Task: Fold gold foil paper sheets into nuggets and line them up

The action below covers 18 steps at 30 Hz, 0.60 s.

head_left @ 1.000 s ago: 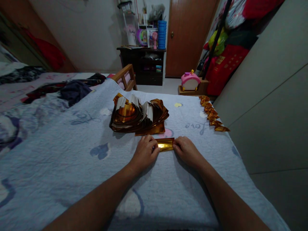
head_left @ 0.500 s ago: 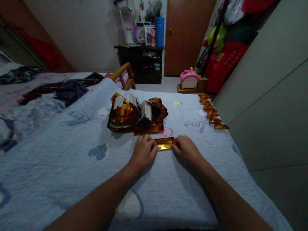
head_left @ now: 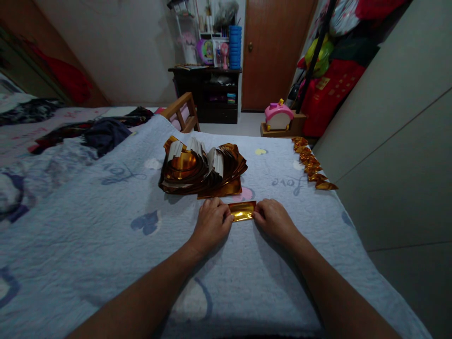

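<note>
A sheet of gold foil paper (head_left: 243,211), folded into a narrow strip, lies low on the bedspread between my two hands. My left hand (head_left: 212,221) pinches its left end with thumb and fingers. At the other end, my right hand (head_left: 273,217) grips the strip the same way. Just beyond my left hand sits a curled stack of gold foil sheets (head_left: 183,162), some with pale backs showing. One flat gold sheet (head_left: 226,189) sticks out from under that stack. Far right, several folded gold pieces (head_left: 310,167) stand in a row along the bed's edge.
The pale blue bedspread (head_left: 169,263) has heart prints. Dark clothes (head_left: 106,135) lie at the left. Past the bed are a wooden chair (head_left: 181,113), a black cabinet (head_left: 215,99) and a pink toy (head_left: 278,115). A pale panel (head_left: 399,155) borders the right side.
</note>
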Each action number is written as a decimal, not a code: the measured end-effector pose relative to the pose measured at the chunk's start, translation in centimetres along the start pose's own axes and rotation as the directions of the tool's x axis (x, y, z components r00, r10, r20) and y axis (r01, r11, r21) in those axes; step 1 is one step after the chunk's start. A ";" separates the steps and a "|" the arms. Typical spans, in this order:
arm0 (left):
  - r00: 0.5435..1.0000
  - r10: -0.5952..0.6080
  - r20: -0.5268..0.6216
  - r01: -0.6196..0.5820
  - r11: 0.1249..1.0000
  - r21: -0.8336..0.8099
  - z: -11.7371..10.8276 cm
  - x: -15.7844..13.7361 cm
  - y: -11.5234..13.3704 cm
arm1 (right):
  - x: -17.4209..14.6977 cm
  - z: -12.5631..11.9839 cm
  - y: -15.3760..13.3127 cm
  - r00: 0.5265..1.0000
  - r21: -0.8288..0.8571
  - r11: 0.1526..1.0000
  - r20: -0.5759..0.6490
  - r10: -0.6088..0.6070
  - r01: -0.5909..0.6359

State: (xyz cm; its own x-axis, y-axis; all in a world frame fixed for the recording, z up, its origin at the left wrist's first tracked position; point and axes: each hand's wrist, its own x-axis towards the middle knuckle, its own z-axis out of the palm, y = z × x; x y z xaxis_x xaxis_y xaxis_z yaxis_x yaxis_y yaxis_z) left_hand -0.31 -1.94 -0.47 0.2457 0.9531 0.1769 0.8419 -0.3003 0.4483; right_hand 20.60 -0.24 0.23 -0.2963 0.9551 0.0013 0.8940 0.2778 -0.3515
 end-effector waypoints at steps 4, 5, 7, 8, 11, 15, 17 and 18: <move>1.000 -0.010 0.013 0.010 1.000 0.003 0.0 0.0 0.0 | 0.0 0.2 0.1 1.000 0.004 1.000 -0.016 0.004 -0.004; 1.000 -0.016 0.018 0.016 1.000 0.005 0.0 0.1 0.1 | 0.0 0.2 0.1 1.000 0.006 1.000 -0.020 0.002 -0.002; 0.999 -0.028 0.028 0.028 1.000 0.009 -0.1 0.1 0.2 | 0.0 0.3 0.1 1.000 0.010 1.000 -0.021 0.003 -0.003; 0.999 -0.035 0.033 0.035 0.999 0.010 -0.1 0.1 0.2 | 0.0 0.3 0.1 1.000 0.013 1.000 -0.019 0.006 -0.006; 0.998 -0.052 0.048 0.051 0.999 0.012 -0.3 0.1 0.3 | 0.0 0.2 0.1 1.000 0.022 1.000 -0.017 0.017 -0.017; 0.996 -0.054 0.070 0.054 0.999 -0.002 -0.5 0.1 0.2 | 0.0 0.1 0.0 1.000 0.025 0.999 -0.015 0.026 -0.025; 0.995 -0.052 0.081 0.053 0.998 -0.014 -0.6 0.1 0.1 | -0.1 0.1 0.0 1.000 0.026 0.999 -0.020 0.024 -0.023; 0.995 -0.052 0.086 0.054 0.998 -0.018 -0.7 0.2 0.1 | -0.1 0.1 0.0 1.000 0.026 0.999 -0.023 0.022 -0.021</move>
State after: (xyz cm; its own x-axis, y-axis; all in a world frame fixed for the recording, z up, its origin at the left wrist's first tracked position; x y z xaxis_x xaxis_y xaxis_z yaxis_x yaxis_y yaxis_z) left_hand -0.49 -1.85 0.21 0.2417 0.9673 0.0773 0.8453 -0.2490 0.4728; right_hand 20.57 -0.32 0.16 -0.2691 0.9630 0.0153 0.8910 0.2550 -0.3757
